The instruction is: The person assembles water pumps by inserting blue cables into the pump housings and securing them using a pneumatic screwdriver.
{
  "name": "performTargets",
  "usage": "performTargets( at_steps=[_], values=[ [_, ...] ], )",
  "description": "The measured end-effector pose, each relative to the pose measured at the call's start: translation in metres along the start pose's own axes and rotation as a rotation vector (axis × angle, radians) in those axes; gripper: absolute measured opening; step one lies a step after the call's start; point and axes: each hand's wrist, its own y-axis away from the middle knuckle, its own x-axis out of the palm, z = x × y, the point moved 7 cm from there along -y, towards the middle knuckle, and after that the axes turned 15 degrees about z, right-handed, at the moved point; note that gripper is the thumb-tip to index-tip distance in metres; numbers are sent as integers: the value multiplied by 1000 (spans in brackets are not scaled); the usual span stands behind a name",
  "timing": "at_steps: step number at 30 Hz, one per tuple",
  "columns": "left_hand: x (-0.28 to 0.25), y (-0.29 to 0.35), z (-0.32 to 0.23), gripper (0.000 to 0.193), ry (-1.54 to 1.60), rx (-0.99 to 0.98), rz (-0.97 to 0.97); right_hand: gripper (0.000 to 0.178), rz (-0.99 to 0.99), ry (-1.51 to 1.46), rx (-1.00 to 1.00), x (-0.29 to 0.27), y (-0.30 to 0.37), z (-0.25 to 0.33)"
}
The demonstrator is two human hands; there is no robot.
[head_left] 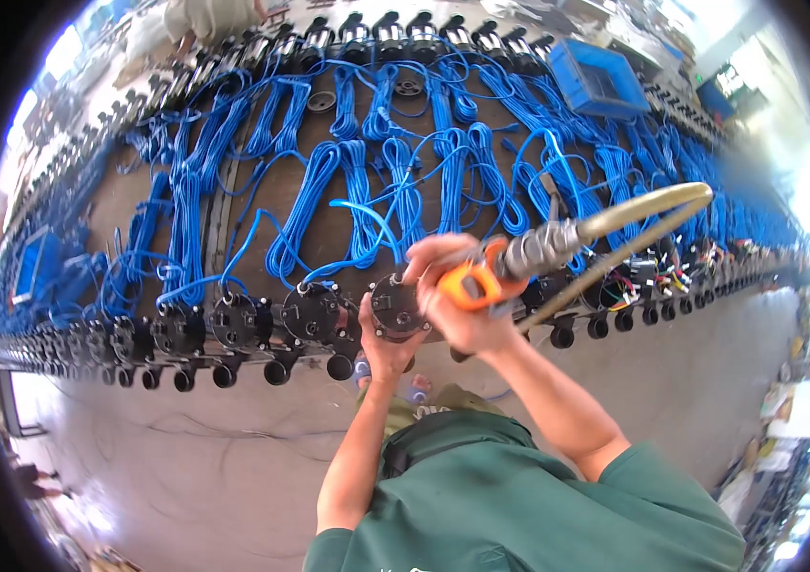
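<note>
My left hand [388, 341] is closed around the near side of a round black housing [399, 303] with a blue cable running from its top. It steadies the housing at the table's near edge. Just right of it, my right hand [467, 319] grips an orange and grey power tool [510, 272], likely a screwdriver by its shape, fed by a thick yellowish hose [648, 202]. The tool's tip is hidden by the hand, so contact with the housing cannot be told. To the left stands a similar black housing [310, 312] with small bright screws on its rim.
Coils of blue cable [305, 205] cover the brown tabletop [266, 205]. More black housings [179, 329] line the near edge, some at the right with loose coloured wires [629, 291]. A row of black and silver units [389, 33] and a blue crate [597, 78] stand at the far side.
</note>
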Motion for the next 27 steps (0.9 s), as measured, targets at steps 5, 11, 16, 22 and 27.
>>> performTargets(
  at_steps=[5, 11, 16, 22, 27],
  values=[
    [2, -14, -16, 61, 271, -26, 355, 19, -97, 75, 62, -70, -14, -47],
    [-20, -19, -6, 60, -218, -23, 332, 15, -32, 126, -72, -52, -23, -59],
    [-20, -19, 17, 63, -233, -80, 308, 16, 8, 292, 10, -53, -26, -60],
    [-24, -20, 47, 48, -159, -173, 352, 28, -1, 202, -32, -51, -16, -39],
    [-23, -23, 39, 43, -152, -115, 335, 27, -80, -61, 17, -48, 35, -33]
  ],
)
